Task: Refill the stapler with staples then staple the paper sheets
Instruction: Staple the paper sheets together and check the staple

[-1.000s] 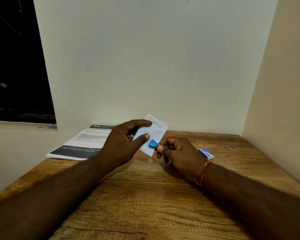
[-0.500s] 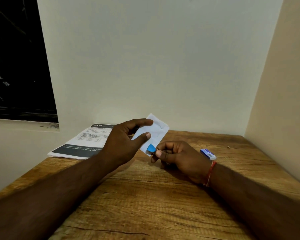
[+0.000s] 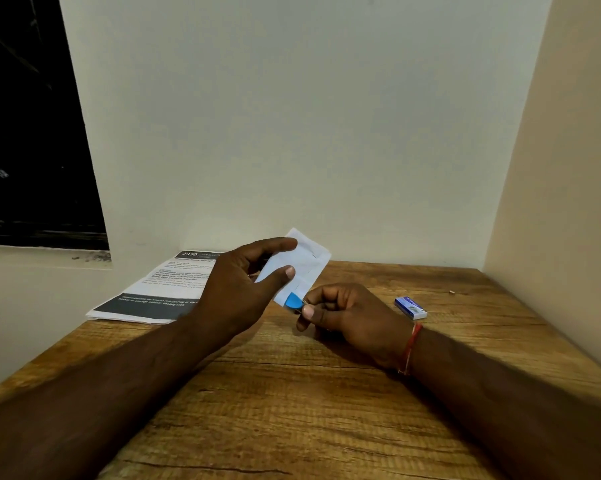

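Wooden table (image 3: 292, 410), leaflet (image 3: 160, 289) headed "2930"

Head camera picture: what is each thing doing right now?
Left hand: holding the folded paper.
Folded paper: lifted off the table, tilted.
Right hand: closed on the stapler.
Blue stapler: at the paper's lower corner.
Staple box: lying closed on the table.
Printed sheets: lying flat.

Both forearms reach forward over the table, the left hand (image 3: 238, 289) raised with thumb and forefinger spread in a pinch, the right hand (image 3: 347, 315) curled tight, a red thread around its wrist.
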Tool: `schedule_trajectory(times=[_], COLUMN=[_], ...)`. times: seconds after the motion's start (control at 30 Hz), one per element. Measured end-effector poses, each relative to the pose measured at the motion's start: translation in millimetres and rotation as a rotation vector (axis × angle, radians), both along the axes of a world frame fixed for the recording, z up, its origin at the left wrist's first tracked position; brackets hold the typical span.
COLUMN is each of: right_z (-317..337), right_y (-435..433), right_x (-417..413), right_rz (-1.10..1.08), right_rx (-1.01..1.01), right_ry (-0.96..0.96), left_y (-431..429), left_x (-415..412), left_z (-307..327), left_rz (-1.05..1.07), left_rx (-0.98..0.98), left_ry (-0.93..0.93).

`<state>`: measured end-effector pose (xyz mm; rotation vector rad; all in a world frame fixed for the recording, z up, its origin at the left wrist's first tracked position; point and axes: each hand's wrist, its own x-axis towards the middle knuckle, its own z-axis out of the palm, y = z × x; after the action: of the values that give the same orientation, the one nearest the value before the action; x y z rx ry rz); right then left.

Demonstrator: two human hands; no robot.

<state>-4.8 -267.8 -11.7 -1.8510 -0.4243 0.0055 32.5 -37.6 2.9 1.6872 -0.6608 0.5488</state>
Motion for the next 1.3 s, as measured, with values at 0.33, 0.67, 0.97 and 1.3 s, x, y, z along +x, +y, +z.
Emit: schedule_trajectory(times=[0.33,0.67,0.97,1.3], right_z=[2.7,0.2,-0.4,4.5], right_y=[8.4,10.7,-5.1,-19.1], right_x=[-0.2,0.5,-4.7,5.7], right_rz=[-0.154,-0.219,-0.128,-0.351], right_rx=[-0.101,-0.141,-0.094,-0.776], right_ry=[-0.064,-0.108,-0.069,-0.246], left_y=[0.2,-0.5,3.7,4.7], left_x=[0.1,-1.6,0.8,6.6], left_z=[1.8,3.0,5.1,1.2], left_rz=[-0.005,0.012,0.017,-0.006], left_rx=[0.005,0.035,-0.009,-0.046], left_ry=[-0.020,-0.022,0.001,0.048])
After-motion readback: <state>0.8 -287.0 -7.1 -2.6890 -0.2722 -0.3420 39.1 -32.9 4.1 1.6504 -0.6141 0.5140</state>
